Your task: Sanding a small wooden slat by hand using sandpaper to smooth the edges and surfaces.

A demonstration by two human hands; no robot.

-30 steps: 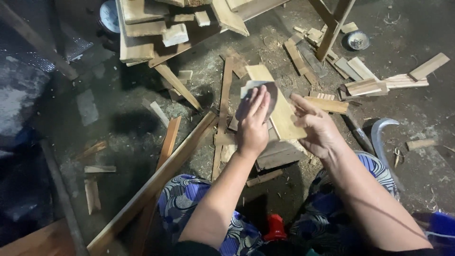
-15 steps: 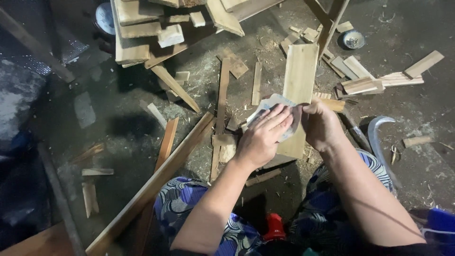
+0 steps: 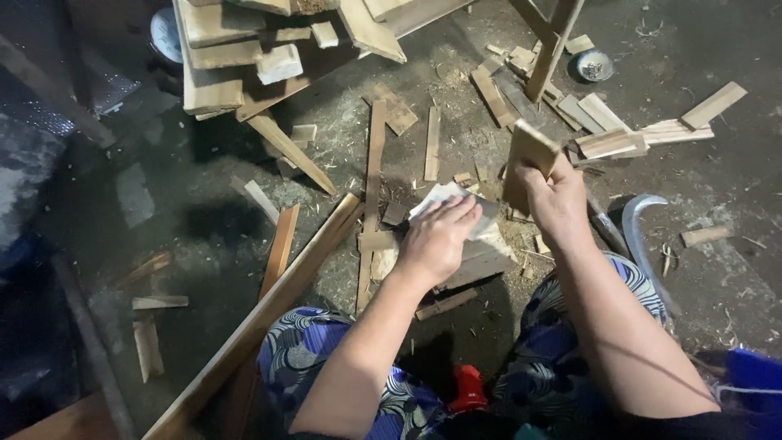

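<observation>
**Sanding a small wooden board, one hand on the paper, one on the wood**

The right hand (image 3: 558,204) holds a small flat board (image 3: 528,159) upright, tilted, above the littered floor (image 3: 717,269); its fingers are wrapped tight around the board's lower end. The left hand (image 3: 436,240) lies palm-down on a sheet of sandpaper (image 3: 444,200), fingers spread flat and pressing the sheet onto a darker wooden block (image 3: 481,261) between the knees. Board and paper are near one another but apart at this moment.

Judged from this, the step in hand is smoothing the board against the abrasive sheet. To do it well, the left palm should keep the paper pinned flat so it does not curl or slide on the block, and the right hand should lay the board's face down fully, not on an edge, and draw it along the grain with even pressure. A grip low on the board risks knuckles meeting the grit, so the fingertips are better kept to the sides.

Around them lie offcuts, a long batten (image 3: 269,301) leaning toward the lap, a stack of planks (image 3: 236,49) at the top, and a curved blade (image 3: 643,236) just beside the right knee, worth keeping clear of.
</observation>
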